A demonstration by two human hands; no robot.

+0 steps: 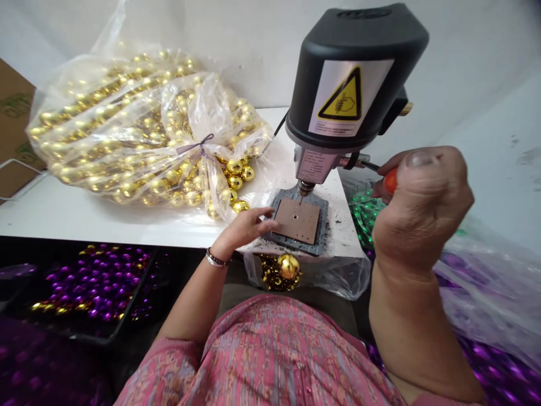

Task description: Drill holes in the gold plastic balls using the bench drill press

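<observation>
A small black bench drill stands on a white table, its bit over a brown board on the grey base plate. My left hand lies at the board's left edge, fingers stretched out, holding nothing. My right hand is closed round the drill's feed lever, whose orange knob shows between the fingers. A gold ball sits in a clear bag hanging below the table's front edge.
A large clear bag of gold balls fills the table's left half. A black tray of purple balls sits lower left. Green beads and purple balls in plastic lie to the right. Cardboard box at far left.
</observation>
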